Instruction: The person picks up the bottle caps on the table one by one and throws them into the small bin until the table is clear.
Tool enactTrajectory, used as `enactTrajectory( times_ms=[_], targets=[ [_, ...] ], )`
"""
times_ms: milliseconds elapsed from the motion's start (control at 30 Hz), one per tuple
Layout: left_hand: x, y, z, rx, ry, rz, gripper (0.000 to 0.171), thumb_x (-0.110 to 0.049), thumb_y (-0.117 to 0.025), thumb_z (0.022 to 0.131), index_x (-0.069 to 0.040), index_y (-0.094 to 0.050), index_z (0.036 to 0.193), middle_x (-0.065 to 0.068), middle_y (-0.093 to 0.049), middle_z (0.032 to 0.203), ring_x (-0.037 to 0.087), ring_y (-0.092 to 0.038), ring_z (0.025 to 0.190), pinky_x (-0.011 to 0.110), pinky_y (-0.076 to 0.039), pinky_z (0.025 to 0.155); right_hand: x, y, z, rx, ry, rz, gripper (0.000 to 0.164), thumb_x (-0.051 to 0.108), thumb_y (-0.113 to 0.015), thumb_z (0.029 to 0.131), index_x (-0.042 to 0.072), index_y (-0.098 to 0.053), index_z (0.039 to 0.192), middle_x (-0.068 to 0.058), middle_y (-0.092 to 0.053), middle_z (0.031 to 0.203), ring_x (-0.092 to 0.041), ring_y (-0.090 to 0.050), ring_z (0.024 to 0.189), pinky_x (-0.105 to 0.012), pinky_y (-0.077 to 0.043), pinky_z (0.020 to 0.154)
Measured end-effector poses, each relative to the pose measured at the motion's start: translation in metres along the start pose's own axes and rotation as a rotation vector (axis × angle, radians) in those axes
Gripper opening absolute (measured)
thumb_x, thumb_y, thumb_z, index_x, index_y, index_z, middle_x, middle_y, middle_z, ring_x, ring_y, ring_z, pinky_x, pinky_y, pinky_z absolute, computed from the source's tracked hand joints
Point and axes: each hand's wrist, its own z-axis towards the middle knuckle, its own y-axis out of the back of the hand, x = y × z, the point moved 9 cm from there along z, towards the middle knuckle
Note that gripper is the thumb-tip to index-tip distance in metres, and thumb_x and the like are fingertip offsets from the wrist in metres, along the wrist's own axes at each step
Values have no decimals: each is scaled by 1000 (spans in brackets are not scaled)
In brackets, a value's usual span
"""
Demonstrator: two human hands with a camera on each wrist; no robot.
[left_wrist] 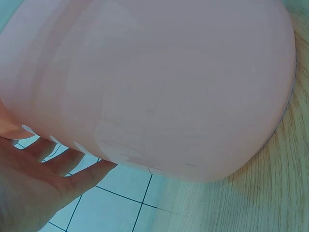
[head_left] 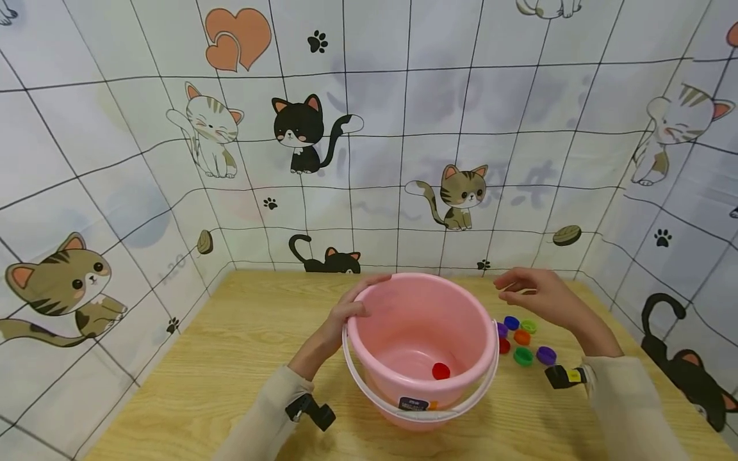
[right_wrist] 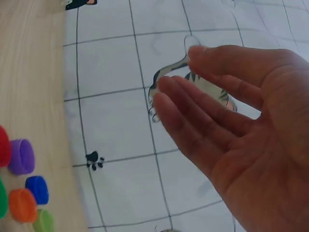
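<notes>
A pink bucket point(head_left: 426, 301) stands on the table, its white handle point(head_left: 421, 415) hanging down at the front. My left hand point(head_left: 346, 314) grips the bucket at the left of its rim, thumb over the edge and fingers against the outer wall. The same fingers show along the pink side in the left wrist view. Inside the bucket, at the bottom, lies a red bottle cap point(head_left: 441, 371). To the right of the rim my right hand point(head_left: 539, 294) hovers in the air, fingers loosely bent and nothing in them.
Several coloured caps lie on the wooden table point(head_left: 248, 365) right of the bucket, among them a green cap point(head_left: 523, 356), an orange cap point(head_left: 522, 337) and a purple cap point(head_left: 546, 355). A cat-printed wall covering point(head_left: 375, 160) encloses the back and both sides.
</notes>
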Motion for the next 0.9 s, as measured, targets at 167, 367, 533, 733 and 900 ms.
enactTrajectory(
  times_ms=[167,367,533,733,900],
  targets=[
    [0,1,-1,4,-5,-8,78,-15,-45,81,-21,-40,158,18,-45,153,37,-59,119,43,-60,86,-24,-2,-16,-43,-15,20,24,21,-71,97,9,-72,118,-11,-75,114,0,-68,95,-21,-57,79],
    [0,1,-2,5,0,-15,77,-15,-45,81,-23,-41,158,16,-45,153,40,-58,121,45,-60,87,-52,-8,-34,-39,-55,52,25,18,-72,96,8,-71,119,-12,-74,114,3,-67,93,-23,-57,76],
    [-1,2,-2,-2,-2,-9,77,-15,-45,81,-23,-41,157,16,-45,153,44,-57,121,46,-60,87,-70,-9,-39,-35,-100,9,27,20,-73,95,6,-71,117,-15,-74,113,2,-66,91,-23,-56,75],
    [-1,0,0,-1,-9,-9,78,-15,-45,80,-21,-41,157,18,-46,153,39,-58,121,43,-60,87,-90,-15,-45,27,-149,-32,27,17,-74,93,2,-71,115,-17,-74,111,-10,-67,90,-24,-56,72],
    [0,1,-2,-2,-9,-5,78,-16,-46,80,-21,-41,157,20,-46,152,39,-58,120,42,-60,86,-102,-18,-47,73,-180,-87,28,14,-76,90,-1,-71,112,-13,-74,104,-18,-67,89,-23,-55,70]
  ],
)
